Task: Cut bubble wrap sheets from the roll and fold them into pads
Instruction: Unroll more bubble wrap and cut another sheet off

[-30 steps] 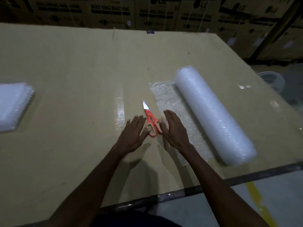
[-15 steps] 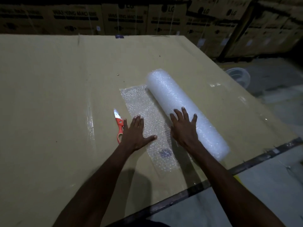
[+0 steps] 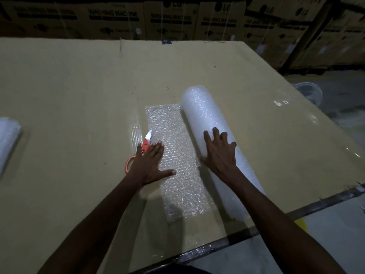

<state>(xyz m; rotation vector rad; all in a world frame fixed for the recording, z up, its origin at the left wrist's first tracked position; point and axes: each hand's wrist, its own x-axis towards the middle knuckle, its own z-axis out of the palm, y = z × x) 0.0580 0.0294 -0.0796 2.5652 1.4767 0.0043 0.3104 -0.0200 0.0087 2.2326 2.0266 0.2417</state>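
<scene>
Head view. Bubble wrap roll (image 3: pixel 215 143) lying on its side on cardboard-covered table (image 3: pixel 79 95), running from centre toward near right edge. Unrolled sheet (image 3: pixel 177 165) flat on table just left of roll, joined to it along roll's left side, reaching almost to near table edge. Left hand (image 3: pixel 151 165) flat, fingers straight and together, thumb out to the right, pressing down on left margin of sheet. Right hand (image 3: pixel 219 153) spread, fingers splayed over top of roll, palm against roll's left flank, resting on it, no curl round anything. Orange-handled scissors (image 3: pixel 141 150) on table at sheet's left edge, blade tip pointing away and resting over sheet's left edge, handles partly hidden under left hand; contact with hand unclear. Stack of folded bubble wrap pads (image 3: pixel 7 139) at far left edge of picture, well apart from roll, partly cut off. Clear tape strip (image 3: pixel 136 131) shining on cardboard just left of scissors. Row of washing-machine cartons (image 3: pixel 171 18) behind table. Pale round container (image 3: pixel 308 93) on floor at right, blurred. Dim lighting overall.
</scene>
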